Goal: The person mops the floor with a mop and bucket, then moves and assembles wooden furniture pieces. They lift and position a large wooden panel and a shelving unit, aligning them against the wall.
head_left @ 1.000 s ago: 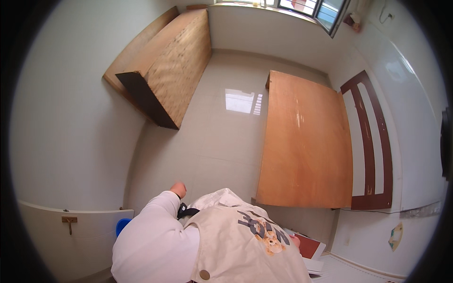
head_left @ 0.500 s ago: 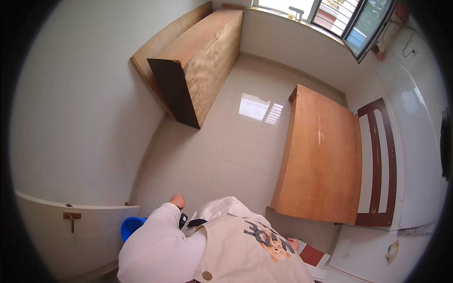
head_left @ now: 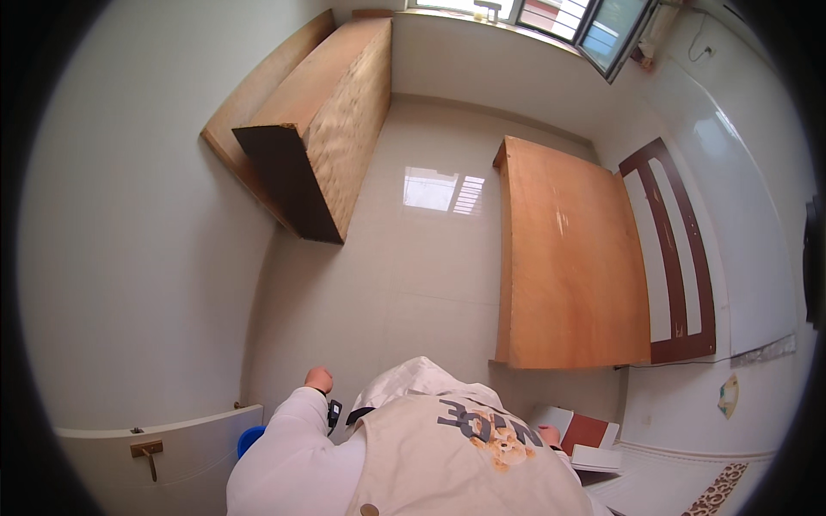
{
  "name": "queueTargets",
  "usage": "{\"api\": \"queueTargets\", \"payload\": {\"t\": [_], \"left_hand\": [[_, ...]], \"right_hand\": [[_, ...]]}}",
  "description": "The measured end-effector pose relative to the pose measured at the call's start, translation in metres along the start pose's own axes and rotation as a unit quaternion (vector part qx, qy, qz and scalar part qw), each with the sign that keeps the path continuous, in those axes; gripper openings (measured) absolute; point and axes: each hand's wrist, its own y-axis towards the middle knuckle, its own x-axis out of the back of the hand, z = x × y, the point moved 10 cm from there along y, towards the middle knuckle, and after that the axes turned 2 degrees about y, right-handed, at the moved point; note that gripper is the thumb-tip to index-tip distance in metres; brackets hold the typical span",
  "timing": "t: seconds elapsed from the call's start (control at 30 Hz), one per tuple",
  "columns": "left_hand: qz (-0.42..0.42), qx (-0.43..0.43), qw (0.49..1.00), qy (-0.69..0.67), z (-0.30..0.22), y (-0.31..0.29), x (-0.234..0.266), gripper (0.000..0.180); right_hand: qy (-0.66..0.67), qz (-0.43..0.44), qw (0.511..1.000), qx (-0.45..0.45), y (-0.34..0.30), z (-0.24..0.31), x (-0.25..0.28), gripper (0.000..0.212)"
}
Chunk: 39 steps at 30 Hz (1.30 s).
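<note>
My left hand point(head_left: 319, 379) hangs in front of me at the left, curled closed, with nothing showing in it. A dark band with a small black device point(head_left: 334, 414) is at that wrist. My right hand point(head_left: 549, 435) shows only in part past the edge of my beige apron point(head_left: 430, 464); its fingers cannot be made out. Close by it is a white and dark red panelled piece point(head_left: 585, 434), and I cannot tell whether the hand touches it. The rim of a blue container point(head_left: 249, 440) peeks out left of my left sleeve.
A large wooden bed-like platform point(head_left: 576, 258) stands at the right, beside a dark red slatted headboard point(head_left: 675, 249). Another wooden box frame point(head_left: 344, 129) and a board point(head_left: 225, 120) stand along the left wall. A white door point(head_left: 181, 447) juts in at lower left. An open window point(head_left: 611, 39) is far ahead.
My view has shifted, so the furniture and window sit further left. More of the white and red piece shows by my right hand, and less of the blue container. My left hand stays closed.
</note>
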Motion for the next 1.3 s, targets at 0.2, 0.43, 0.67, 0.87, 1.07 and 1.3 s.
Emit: {"api": "queueTargets", "payload": {"t": [0.2,0.43,0.67,0.87,1.07,1.3], "left_hand": [[-0.006,-0.051,0.996,0.072,-0.043,0.007,-0.008,0.021],[-0.073,-0.074,0.994,0.031,-0.108,0.015,0.002,0.016],[-0.045,-0.111,0.988,0.095,-0.152,0.000,-0.013,0.016],[-0.037,-0.113,0.988,0.101,-0.178,-0.008,-0.027,0.017],[-0.021,-0.111,0.985,0.132,-0.185,-0.015,-0.033,0.024],[-0.016,-0.093,0.985,0.146,-0.169,-0.021,-0.037,0.027]], "right_hand": [[0.194,-0.003,0.981,-0.016,-0.018,0.025,0.017,0.026],[0.254,0.048,0.959,-0.115,-0.038,-0.055,-0.001,0.021],[0.314,0.045,0.924,-0.214,-0.090,-0.143,-0.016,0.018],[0.364,0.060,0.900,-0.232,-0.113,-0.170,-0.028,0.017],[0.293,0.063,0.935,-0.191,-0.123,-0.142,-0.003,0.017],[0.345,0.069,0.919,-0.178,-0.097,-0.145,-0.011,0.023]]}}
